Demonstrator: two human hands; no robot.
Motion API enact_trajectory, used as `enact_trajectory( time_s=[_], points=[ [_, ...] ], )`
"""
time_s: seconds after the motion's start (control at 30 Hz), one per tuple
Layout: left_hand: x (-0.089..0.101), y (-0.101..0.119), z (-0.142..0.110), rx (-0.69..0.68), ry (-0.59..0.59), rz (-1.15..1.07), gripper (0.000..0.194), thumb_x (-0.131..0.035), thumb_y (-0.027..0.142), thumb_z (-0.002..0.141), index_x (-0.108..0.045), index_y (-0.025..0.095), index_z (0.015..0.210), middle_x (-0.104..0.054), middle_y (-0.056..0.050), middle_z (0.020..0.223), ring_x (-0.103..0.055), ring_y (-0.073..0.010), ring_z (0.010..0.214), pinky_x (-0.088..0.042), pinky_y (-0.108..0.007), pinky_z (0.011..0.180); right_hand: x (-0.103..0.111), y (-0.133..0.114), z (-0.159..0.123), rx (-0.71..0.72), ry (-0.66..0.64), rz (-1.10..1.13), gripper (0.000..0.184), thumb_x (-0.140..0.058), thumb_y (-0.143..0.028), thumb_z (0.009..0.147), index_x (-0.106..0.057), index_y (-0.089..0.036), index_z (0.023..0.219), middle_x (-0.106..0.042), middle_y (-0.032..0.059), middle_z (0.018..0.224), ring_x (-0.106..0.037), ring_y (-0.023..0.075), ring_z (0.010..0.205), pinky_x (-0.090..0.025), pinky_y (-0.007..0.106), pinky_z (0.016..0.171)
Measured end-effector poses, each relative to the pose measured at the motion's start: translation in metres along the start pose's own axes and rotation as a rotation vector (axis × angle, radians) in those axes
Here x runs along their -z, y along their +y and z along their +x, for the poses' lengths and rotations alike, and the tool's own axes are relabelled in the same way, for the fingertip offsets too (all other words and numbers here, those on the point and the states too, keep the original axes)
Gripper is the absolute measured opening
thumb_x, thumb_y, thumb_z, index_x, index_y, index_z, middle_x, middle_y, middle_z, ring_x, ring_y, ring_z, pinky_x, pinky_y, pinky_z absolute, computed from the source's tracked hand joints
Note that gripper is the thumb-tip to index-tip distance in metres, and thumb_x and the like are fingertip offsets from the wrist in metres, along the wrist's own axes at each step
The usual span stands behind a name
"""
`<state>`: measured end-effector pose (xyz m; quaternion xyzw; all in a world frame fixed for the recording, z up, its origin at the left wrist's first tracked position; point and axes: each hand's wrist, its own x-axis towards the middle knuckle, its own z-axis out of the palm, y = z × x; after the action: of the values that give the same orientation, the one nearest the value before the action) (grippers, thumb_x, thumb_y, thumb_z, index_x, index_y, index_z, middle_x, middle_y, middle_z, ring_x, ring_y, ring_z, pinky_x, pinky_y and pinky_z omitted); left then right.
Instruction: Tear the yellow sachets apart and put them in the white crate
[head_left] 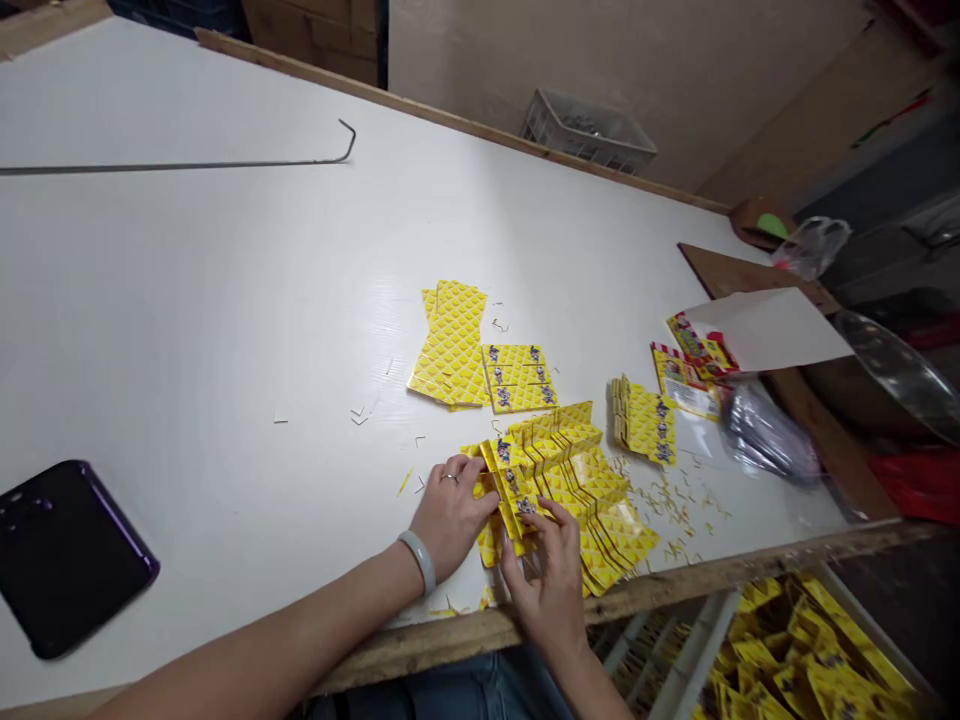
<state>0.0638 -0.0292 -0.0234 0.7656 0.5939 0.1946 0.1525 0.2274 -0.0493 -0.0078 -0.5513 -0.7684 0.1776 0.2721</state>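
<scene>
In the head view, the left hand [454,515], with a pale bracelet [420,562] on its wrist, gripped the left side of a folded yellow card [510,480] near the front edge of the white surface [225,300]. Its fingers were drawn narrow over the card, apparently to steady the folds. The right hand [553,575] took the opposite side, its thumb and fingertips close together on the card's lower right part, so that the piece was held from both sides, probably to keep its creases in line. The card lay directly before the person, within easy reach of both hands. Just beside it on the right, a pleated yellow stack [600,475] was fanned out, its ridges raised, perhaps because the creased layers would not lie flat. Beyond the hands were flat patterned sheets [454,345], overlapping at slightly different angles, with a folded yellow panel [521,380] beside them. Farther right, a folded bundle [649,422] sat near thin yellow scraps [679,500], red-and-yellow packaging [686,385] and clear plastic bags [772,440]. A dark phone [71,555] and a bent metal rod [187,166] lay well apart at the left, seemingly out of the hands' way. Below the front edge, a crate [694,655] stood near many yellow pieces [810,650].
</scene>
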Motion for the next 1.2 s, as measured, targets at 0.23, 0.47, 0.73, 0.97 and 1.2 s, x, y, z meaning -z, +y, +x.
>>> enact_trajectory(
  time_s=[0.23, 0.47, 0.73, 0.97, 1.2],
  points=[
    [0.005, -0.002, -0.009, -0.089, -0.038, 0.034, 0.024, -0.044, 0.018, 0.084, -0.059, 0.026, 0.101, -0.039, -0.008, 0.128, -0.033, -0.024, 0.119, -0.042, -0.042, 0.096, -0.005, -0.001, 0.0, 0.02, -0.004, 0.081, 0.016, -0.044, -0.013, 0.087, -0.059, -0.018, 0.087, -0.039, 0.0114, 0.122, -0.044, 0.0204, 0.114, -0.042, 0.036, 0.093],
    [0.011, -0.004, -0.008, -0.073, -0.061, -0.055, 0.018, -0.047, 0.019, 0.083, -0.062, 0.026, 0.092, -0.042, -0.005, 0.123, -0.037, -0.0209, 0.116, -0.045, -0.04, 0.097, -0.009, -0.008, -0.003, -0.107, 0.019, 0.094, 0.017, -0.043, -0.013, 0.086, -0.058, -0.017, 0.078, -0.04, 0.0111, 0.121, -0.043, 0.02, 0.115, -0.042, 0.034, 0.094],
    [0.013, -0.005, -0.007, -0.077, -0.075, -0.057, 0.021, -0.049, 0.019, 0.083, -0.062, 0.028, 0.096, -0.045, -0.004, 0.121, -0.038, -0.0212, 0.113, -0.048, -0.042, 0.094, -0.01, -0.013, -0.004, 0.014, -0.039, -0.058, 0.017, -0.04, -0.006, 0.083, -0.055, -0.016, 0.084, -0.035, 0.013, 0.132, -0.038, 0.0233, 0.123, -0.039, 0.041, 0.099],
    [0.013, -0.005, -0.006, -0.105, -0.061, -0.055, 0.019, -0.051, 0.017, 0.081, -0.061, 0.027, 0.094, -0.043, -0.005, 0.12, -0.038, -0.0208, 0.112, -0.05, -0.042, 0.092, -0.008, -0.009, -0.004, -0.036, -0.046, 0.039, 0.016, -0.041, -0.007, 0.084, -0.054, -0.016, 0.086, -0.037, 0.0123, 0.129, -0.038, 0.0226, 0.121, -0.039, 0.042, 0.099],
    [0.027, -0.008, -0.003, -0.107, -0.089, -0.168, 0.012, -0.048, 0.013, 0.08, -0.056, 0.019, 0.087, -0.042, -0.007, 0.12, -0.041, -0.0198, 0.111, -0.048, -0.039, 0.092, -0.008, -0.017, -0.003, -0.032, -0.019, -0.117, 0.013, -0.042, -0.008, 0.083, -0.052, -0.016, 0.08, -0.04, 0.0127, 0.127, -0.04, 0.0268, 0.115, -0.042, 0.047, 0.092]
  ],
)
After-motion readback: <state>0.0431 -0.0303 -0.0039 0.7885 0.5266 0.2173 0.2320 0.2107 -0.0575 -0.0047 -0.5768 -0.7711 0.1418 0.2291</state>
